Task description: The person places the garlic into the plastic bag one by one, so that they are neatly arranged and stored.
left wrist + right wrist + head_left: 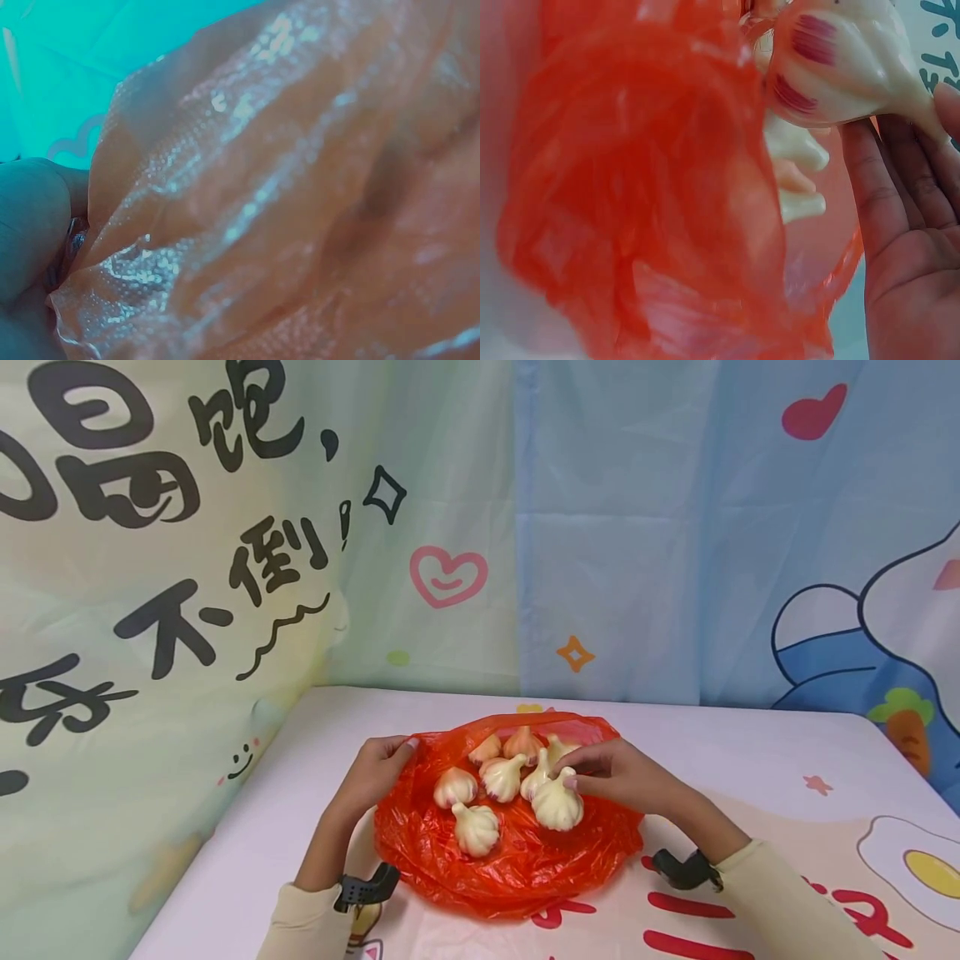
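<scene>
A crumpled red plastic bag (517,881) lies spread on the table with several garlic bulbs (456,787) in its middle. My left hand (378,770) holds the bag's left edge between thumb and fingers; in the left wrist view the bag's film (225,217) covers most of the picture. On the right side, my right hand (633,774) pinches one pale garlic bulb (558,806) by its stem. The right wrist view shows this bulb (847,64) with purple streaks, above the bag and other bulbs. The left hand's fingertips are mostly hidden.
The bag rests on a white table (330,727) with a printed cover. A printed curtain (615,527) hangs behind the table and another on the left. Dark straps with camera mounts (369,887) sit on both wrists.
</scene>
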{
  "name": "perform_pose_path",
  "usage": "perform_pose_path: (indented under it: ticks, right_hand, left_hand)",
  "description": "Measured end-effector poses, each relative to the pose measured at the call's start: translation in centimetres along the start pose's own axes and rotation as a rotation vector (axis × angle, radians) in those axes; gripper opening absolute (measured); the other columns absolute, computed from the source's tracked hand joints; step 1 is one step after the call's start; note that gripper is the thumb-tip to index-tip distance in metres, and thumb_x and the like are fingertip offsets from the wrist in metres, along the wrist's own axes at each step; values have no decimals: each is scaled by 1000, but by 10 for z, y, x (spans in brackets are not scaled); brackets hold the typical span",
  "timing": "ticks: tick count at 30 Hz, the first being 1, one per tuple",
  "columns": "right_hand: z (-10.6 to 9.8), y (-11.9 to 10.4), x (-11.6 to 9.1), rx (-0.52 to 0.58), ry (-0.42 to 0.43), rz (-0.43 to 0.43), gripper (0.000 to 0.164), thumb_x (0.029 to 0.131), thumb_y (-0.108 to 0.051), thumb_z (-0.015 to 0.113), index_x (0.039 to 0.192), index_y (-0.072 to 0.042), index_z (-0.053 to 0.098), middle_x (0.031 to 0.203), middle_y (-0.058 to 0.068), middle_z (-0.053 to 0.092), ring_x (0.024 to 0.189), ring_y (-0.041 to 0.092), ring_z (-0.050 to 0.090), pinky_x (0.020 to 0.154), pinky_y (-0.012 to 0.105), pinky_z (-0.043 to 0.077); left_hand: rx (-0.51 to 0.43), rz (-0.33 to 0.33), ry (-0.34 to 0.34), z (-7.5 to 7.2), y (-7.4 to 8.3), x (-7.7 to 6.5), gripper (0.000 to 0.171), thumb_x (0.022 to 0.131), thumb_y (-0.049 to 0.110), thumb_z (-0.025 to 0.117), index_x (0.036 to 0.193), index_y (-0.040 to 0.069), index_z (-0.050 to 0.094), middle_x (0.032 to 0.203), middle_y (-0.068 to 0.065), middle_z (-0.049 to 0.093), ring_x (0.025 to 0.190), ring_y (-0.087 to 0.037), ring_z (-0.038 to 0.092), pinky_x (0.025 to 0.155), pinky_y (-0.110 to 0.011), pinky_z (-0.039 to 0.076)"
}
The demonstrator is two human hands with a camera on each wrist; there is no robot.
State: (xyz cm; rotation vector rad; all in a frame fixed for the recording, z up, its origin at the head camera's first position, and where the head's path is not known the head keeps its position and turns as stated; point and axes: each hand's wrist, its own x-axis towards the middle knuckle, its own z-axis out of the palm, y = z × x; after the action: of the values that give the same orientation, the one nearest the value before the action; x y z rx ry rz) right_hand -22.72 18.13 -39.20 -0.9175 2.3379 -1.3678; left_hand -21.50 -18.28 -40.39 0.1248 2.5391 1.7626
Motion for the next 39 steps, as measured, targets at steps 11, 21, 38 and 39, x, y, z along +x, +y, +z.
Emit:
perform_pose_path:
  ticks: [11, 21, 38, 39]
  right_hand:
    - [20, -5, 14, 4, -61, -27, 23, 94, -17, 66, 114, -10, 71, 105, 1, 70, 89, 19, 64, 78, 29, 56]
    - [36, -2, 26, 20, -100, -47, 23, 94, -17, 66, 114, -7, 71, 104, -3, 70, 91, 19, 61, 78, 30, 56]
    - [39, 6, 24, 184, -108, -66, 35, 91, -11, 68, 124, 2, 63, 117, 19, 66, 111, 32, 62, 89, 31, 52]
    - [38, 7, 23, 192, -103, -63, 36, 91, -11, 68, 124, 2, 62, 117, 20, 66, 112, 33, 62, 89, 31, 52]
  left_hand:
    - [9, 4, -1, -1, 0, 1, 30, 103, 25, 49, 105, 6, 72, 87, -11, 69, 71, -28, 68, 62, -38, 59]
    - [10, 2, 2, -2, -2, 1, 31, 102, 26, 49, 105, 5, 72, 87, -12, 69, 71, -28, 67, 63, -37, 59]
    - [10, -12, 4, -1, -1, 3, 30, 102, 26, 49, 105, 7, 72, 87, -11, 69, 71, -29, 67, 63, -38, 59]
    - [9, -10, 2, -1, -1, 3, 30, 102, 26, 49, 105, 7, 72, 87, -11, 69, 70, -29, 67, 63, -38, 59]
